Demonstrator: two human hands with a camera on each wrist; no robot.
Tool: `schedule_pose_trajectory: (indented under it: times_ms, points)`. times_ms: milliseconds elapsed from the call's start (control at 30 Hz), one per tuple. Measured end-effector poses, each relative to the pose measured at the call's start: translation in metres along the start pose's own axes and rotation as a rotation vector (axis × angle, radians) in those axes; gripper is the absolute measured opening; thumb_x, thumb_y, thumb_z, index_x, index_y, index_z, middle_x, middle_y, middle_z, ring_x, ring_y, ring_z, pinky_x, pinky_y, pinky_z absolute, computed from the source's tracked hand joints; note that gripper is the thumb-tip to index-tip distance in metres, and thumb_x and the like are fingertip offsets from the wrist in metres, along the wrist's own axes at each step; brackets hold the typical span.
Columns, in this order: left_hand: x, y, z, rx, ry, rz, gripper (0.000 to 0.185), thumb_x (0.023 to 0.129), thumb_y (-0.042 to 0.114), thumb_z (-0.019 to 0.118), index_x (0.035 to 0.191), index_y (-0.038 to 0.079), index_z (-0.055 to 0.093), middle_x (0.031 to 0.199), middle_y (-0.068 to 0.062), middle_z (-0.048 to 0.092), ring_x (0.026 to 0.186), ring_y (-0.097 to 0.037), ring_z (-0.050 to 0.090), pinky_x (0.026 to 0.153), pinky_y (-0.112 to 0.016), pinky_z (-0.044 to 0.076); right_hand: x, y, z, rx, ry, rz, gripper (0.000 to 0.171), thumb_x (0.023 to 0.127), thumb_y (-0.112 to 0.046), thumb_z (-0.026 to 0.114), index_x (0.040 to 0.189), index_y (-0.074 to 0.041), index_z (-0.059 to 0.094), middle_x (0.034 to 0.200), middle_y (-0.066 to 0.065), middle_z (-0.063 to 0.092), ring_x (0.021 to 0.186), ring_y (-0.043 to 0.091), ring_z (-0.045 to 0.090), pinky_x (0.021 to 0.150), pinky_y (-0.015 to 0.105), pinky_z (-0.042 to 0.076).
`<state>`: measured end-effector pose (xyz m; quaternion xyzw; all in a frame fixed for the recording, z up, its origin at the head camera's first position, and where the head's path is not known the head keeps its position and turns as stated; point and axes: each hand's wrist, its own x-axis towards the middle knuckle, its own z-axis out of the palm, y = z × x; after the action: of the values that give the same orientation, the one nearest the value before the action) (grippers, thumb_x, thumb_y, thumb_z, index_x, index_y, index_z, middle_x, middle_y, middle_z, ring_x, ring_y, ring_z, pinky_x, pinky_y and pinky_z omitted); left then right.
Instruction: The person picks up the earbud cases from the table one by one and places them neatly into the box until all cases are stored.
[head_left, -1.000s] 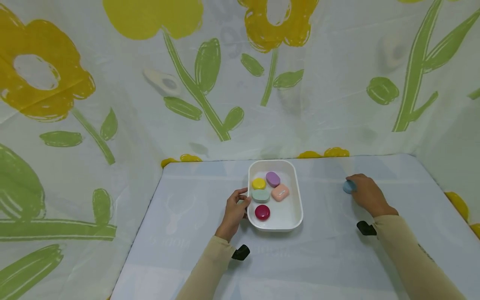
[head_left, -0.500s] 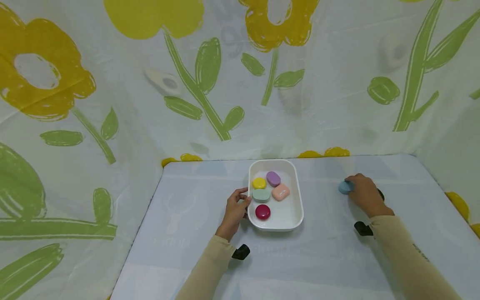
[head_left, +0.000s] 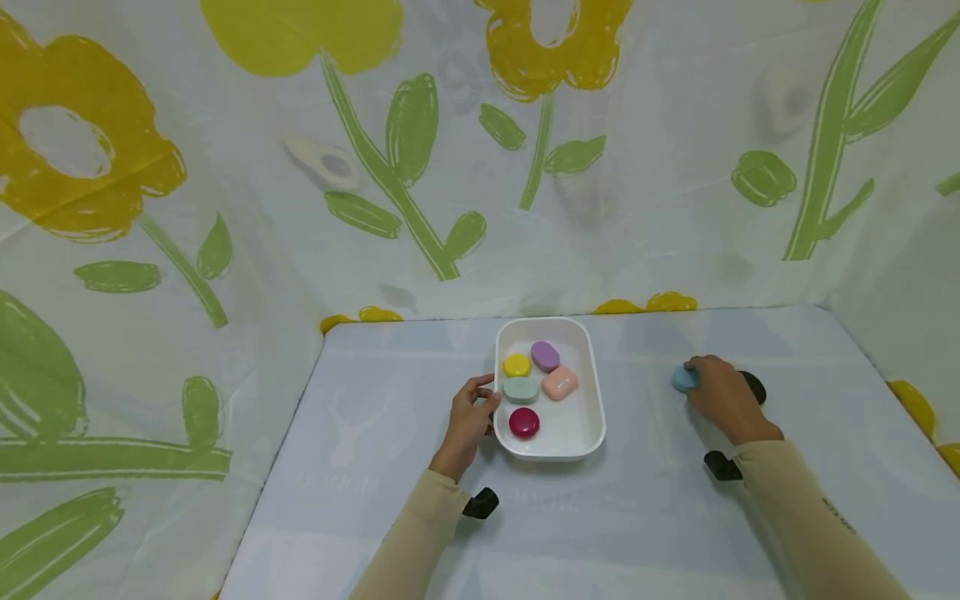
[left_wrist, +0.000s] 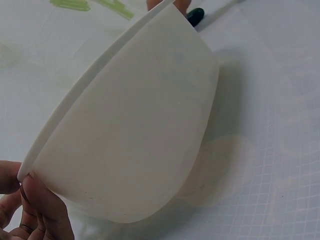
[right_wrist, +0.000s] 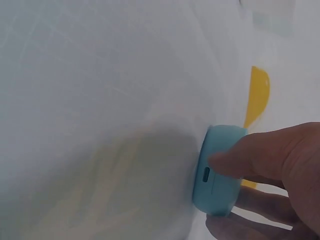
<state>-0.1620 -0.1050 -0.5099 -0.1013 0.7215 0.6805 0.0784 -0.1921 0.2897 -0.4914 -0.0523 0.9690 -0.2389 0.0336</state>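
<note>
A white tray (head_left: 597, 398) sits mid-table and holds several small coloured cases: yellow (head_left: 517, 365), purple (head_left: 545, 356), pink (head_left: 560, 383), pale green (head_left: 521, 389) and dark red (head_left: 524, 423). My left hand (head_left: 472, 414) grips the tray's left rim; the left wrist view shows the tray wall (left_wrist: 135, 130) with my fingers (left_wrist: 42, 210) at its edge. My right hand (head_left: 720, 396) holds a light blue case (head_left: 683, 379) to the right of the tray, just above the table. In the right wrist view my fingers (right_wrist: 270, 160) pinch the blue case (right_wrist: 217, 172).
A dark green case (head_left: 753, 387) lies on the table just behind my right hand. Cloth walls printed with yellow flowers and green leaves enclose the table at the back and both sides. The table (head_left: 375, 433) is covered in pale cloth.
My right hand has carried the blue case a little left toward the tray, uncovering the dark green case behind it. The left hand has stayed on the tray rim.
</note>
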Motion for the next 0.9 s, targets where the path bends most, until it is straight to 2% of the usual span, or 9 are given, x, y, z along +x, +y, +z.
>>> schedule_pose_trajectory:
  times_ms: [300,700,900]
  points:
    - [0.000,0.001,0.000,-0.012,-0.004,-0.014,0.041,0.108,0.014,0.062,0.148,0.008,0.057,0.111,-0.010,0.057,0.064,-0.016,0.051,0.053,-0.024,0.049,-0.005,-0.002,0.006,-0.037,0.017,-0.017,0.047,0.095,-0.005,0.075,0.128,0.024,0.057,0.130,0.046,0.056,0.120,0.061,0.056,0.099,0.069,0.049]
    - [0.001,-0.005,0.000,-0.002,-0.006,-0.025,0.043,0.109,0.013,0.060,0.150,0.004,0.054,0.113,-0.011,0.056,0.064,-0.017,0.050,0.053,-0.025,0.048,-0.012,-0.004,0.011,-0.061,0.025,-0.017,0.048,0.093,-0.007,0.078,0.127,0.022,0.059,0.125,0.043,0.059,0.115,0.059,0.060,0.095,0.067,0.052]
    - [-0.002,-0.002,0.000,-0.007,-0.001,-0.020,0.042,0.108,0.014,0.061,0.149,0.007,0.056,0.113,-0.010,0.056,0.063,-0.017,0.049,0.053,-0.024,0.049,-0.013,-0.007,0.012,-0.047,0.031,-0.013,0.048,0.093,-0.006,0.078,0.128,0.021,0.060,0.129,0.043,0.058,0.119,0.058,0.059,0.097,0.067,0.051]
